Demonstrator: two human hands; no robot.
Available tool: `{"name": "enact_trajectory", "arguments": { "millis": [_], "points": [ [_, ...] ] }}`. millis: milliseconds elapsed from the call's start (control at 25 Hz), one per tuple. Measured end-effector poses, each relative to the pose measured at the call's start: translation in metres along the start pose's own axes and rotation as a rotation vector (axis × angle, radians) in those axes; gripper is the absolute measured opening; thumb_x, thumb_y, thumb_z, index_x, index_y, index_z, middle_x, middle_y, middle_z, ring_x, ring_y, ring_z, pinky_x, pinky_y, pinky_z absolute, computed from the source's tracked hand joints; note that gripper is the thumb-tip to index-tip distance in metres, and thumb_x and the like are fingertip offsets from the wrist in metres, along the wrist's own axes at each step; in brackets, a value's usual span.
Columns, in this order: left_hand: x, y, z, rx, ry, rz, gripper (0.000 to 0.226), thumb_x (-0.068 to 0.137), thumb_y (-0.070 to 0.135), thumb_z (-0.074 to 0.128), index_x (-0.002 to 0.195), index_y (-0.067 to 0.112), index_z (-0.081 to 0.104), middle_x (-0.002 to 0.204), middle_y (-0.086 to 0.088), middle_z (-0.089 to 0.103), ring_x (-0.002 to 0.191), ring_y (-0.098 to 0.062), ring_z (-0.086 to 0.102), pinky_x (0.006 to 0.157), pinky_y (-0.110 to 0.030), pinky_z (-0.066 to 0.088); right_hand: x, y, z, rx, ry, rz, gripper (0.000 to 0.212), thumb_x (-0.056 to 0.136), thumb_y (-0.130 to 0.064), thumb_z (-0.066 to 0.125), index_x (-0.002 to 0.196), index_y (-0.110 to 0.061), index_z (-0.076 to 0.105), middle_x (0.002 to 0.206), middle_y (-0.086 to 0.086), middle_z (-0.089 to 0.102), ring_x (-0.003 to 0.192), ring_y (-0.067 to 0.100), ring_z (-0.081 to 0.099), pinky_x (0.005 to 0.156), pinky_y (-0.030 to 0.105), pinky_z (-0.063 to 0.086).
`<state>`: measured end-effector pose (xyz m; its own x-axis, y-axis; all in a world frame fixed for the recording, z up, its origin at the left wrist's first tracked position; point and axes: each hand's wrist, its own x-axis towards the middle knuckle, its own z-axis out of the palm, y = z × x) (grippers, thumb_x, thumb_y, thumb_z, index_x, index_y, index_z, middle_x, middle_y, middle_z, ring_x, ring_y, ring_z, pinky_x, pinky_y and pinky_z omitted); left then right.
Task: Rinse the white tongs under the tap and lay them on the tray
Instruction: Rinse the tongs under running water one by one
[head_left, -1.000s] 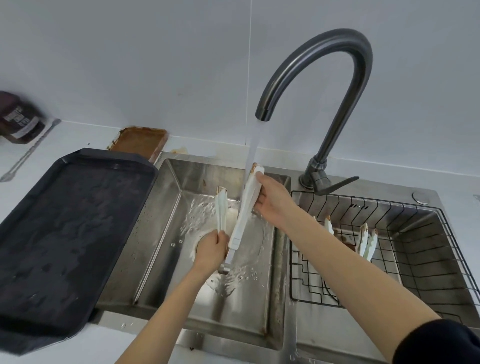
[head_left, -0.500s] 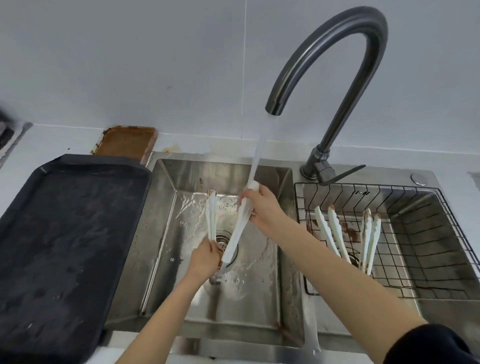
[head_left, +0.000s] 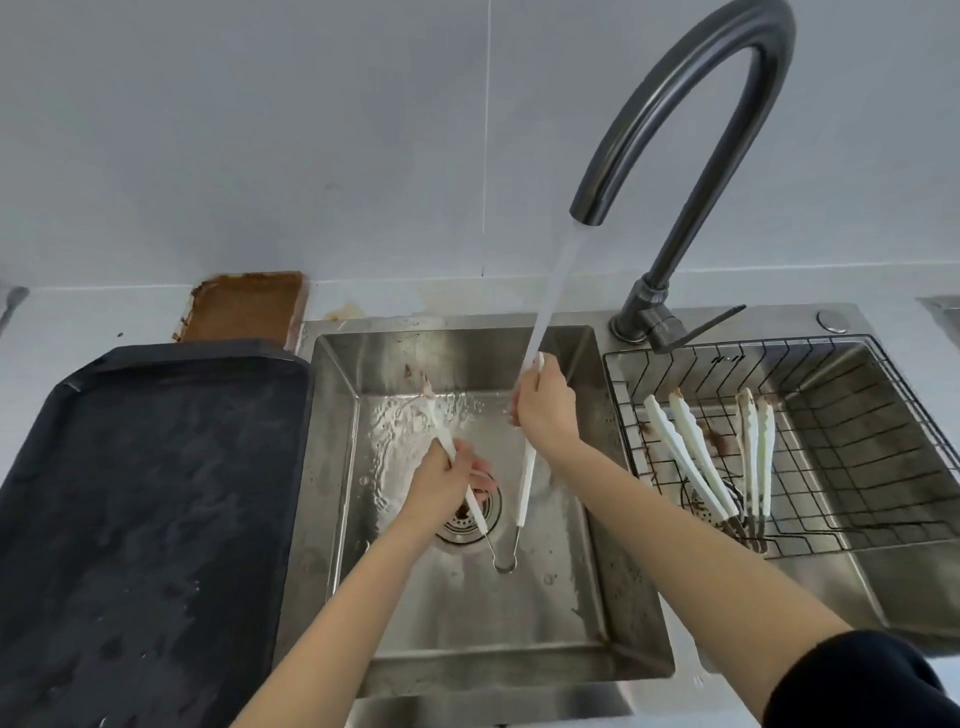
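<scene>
White tongs (head_left: 525, 493) hang spread in a V over the left sink basin (head_left: 467, 613), hinge loop down near the drain. My left hand (head_left: 447, 483) grips the left arm, whose soiled tip points up and left. My right hand (head_left: 545, 410) grips the right arm near its tip, right under the water stream from the dark curved tap (head_left: 691, 130). The dark tray (head_left: 145, 519) lies wet on the counter left of the sink, with nothing on it.
Two more soiled white tongs (head_left: 691, 457) lie in a black wire basket (head_left: 857, 431) in the right basin. A brown-stained board (head_left: 244, 306) leans behind the tray. The tap lever (head_left: 696, 327) sticks out rightward. Wall stands close behind.
The tongs have spread wider and dropped lower in the basin. My left hand moved down over the drain. My view has shifted closer and lower.
</scene>
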<state>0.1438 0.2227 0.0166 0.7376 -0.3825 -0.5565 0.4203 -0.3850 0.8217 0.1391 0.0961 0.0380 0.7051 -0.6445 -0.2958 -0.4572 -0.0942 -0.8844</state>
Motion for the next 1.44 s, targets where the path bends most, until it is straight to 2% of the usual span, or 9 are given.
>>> {"name": "enact_trajectory", "arguments": {
  "millis": [120, 320, 480, 600, 840, 1040, 1160, 1320, 1440],
  "points": [
    [0.005, 0.012, 0.000, -0.003, -0.025, 0.017, 0.021, 0.099, 0.020, 0.035, 0.079, 0.016, 0.042, 0.065, -0.003, 0.057, 0.057, -0.018, 0.058, 0.071, -0.037, 0.054, -0.001, -0.002, -0.002, 0.028, 0.049, 0.040, 0.022, 0.100, -0.024, 0.025, 0.105, -0.014, 0.044, 0.065, 0.002, 0.051, 0.053, 0.014, 0.051, 0.055, 0.029, 0.052],
    [0.010, 0.013, 0.008, 0.019, -0.085, 0.013, 0.013, 0.098, 0.017, 0.034, 0.089, 0.011, 0.041, 0.059, 0.000, 0.052, 0.042, -0.005, 0.059, 0.086, -0.042, 0.051, 0.003, -0.009, -0.003, -0.202, 0.021, -0.181, 0.030, 0.098, -0.012, 0.030, 0.126, -0.004, 0.039, 0.104, 0.016, 0.058, 0.083, 0.029, 0.059, 0.076, 0.045, 0.054],
    [0.011, 0.016, 0.010, 0.009, -0.165, -0.036, 0.015, 0.099, 0.016, 0.033, 0.087, 0.009, 0.041, 0.064, -0.003, 0.051, 0.042, -0.005, 0.060, 0.068, -0.028, 0.054, 0.010, -0.006, -0.004, -0.138, 0.046, -0.116, 0.025, 0.098, -0.012, 0.034, 0.114, -0.001, 0.049, 0.071, 0.001, 0.052, 0.057, 0.013, 0.048, 0.063, 0.035, 0.049],
    [0.011, 0.020, 0.011, 0.032, -0.196, -0.038, 0.020, 0.099, 0.025, 0.034, 0.106, 0.007, 0.040, 0.077, -0.002, 0.055, 0.050, -0.006, 0.063, 0.057, -0.021, 0.053, 0.018, 0.000, -0.014, -0.093, 0.089, -0.002, 0.026, 0.100, -0.021, 0.028, 0.104, -0.008, 0.051, 0.079, 0.000, 0.051, 0.059, 0.001, 0.040, 0.057, 0.017, 0.037],
    [0.016, 0.048, 0.017, -0.086, -0.079, 0.138, 0.033, 0.099, 0.037, 0.027, 0.113, 0.016, 0.048, 0.091, 0.005, 0.058, 0.070, -0.008, 0.055, 0.064, -0.020, 0.047, 0.021, 0.028, -0.028, 0.241, 0.149, 0.211, 0.017, 0.099, -0.017, 0.032, 0.105, -0.013, 0.048, 0.065, 0.002, 0.052, 0.055, 0.015, 0.055, 0.064, 0.033, 0.053],
    [0.018, 0.070, 0.019, -0.292, -0.257, 0.115, 0.011, 0.094, 0.026, 0.048, 0.095, 0.025, 0.058, 0.081, 0.002, 0.057, 0.067, -0.011, 0.053, 0.065, -0.024, 0.044, 0.015, 0.040, -0.037, 0.358, 0.090, 0.364, 0.010, 0.099, -0.012, 0.032, 0.105, -0.011, 0.039, 0.067, 0.007, 0.054, 0.060, 0.018, 0.059, 0.060, 0.031, 0.051],
    [0.022, 0.074, 0.030, -0.202, -0.242, 0.132, 0.012, 0.092, 0.030, 0.050, 0.102, 0.025, 0.056, 0.076, 0.003, 0.054, 0.063, -0.012, 0.051, 0.060, -0.024, 0.043, 0.016, 0.042, -0.040, 0.392, 0.085, 0.367, 0.010, 0.099, -0.010, 0.032, 0.104, -0.009, 0.041, 0.067, 0.009, 0.053, 0.060, 0.019, 0.059, 0.061, 0.032, 0.051],
    [0.027, 0.076, 0.040, -0.003, -0.102, 0.154, 0.028, 0.091, 0.047, 0.044, 0.085, 0.021, 0.052, 0.067, 0.004, 0.050, 0.056, -0.010, 0.047, 0.055, -0.021, 0.040, 0.019, 0.041, -0.039, 0.375, 0.072, 0.369, 0.011, 0.099, -0.011, 0.033, 0.102, -0.009, 0.043, 0.067, 0.009, 0.053, 0.060, 0.019, 0.059, 0.064, 0.033, 0.053],
    [0.029, 0.072, 0.046, 0.133, 0.018, 0.292, 0.032, 0.093, 0.045, 0.038, 0.098, 0.014, 0.045, 0.073, 0.007, 0.046, 0.062, -0.005, 0.046, 0.052, -0.009, 0.040, 0.021, 0.040, -0.034, 0.312, 0.085, 0.332, 0.013, 0.099, -0.013, 0.032, 0.102, -0.010, 0.045, 0.067, 0.008, 0.053, 0.059, 0.018, 0.059, 0.067, 0.036, 0.055]
  ]
}}
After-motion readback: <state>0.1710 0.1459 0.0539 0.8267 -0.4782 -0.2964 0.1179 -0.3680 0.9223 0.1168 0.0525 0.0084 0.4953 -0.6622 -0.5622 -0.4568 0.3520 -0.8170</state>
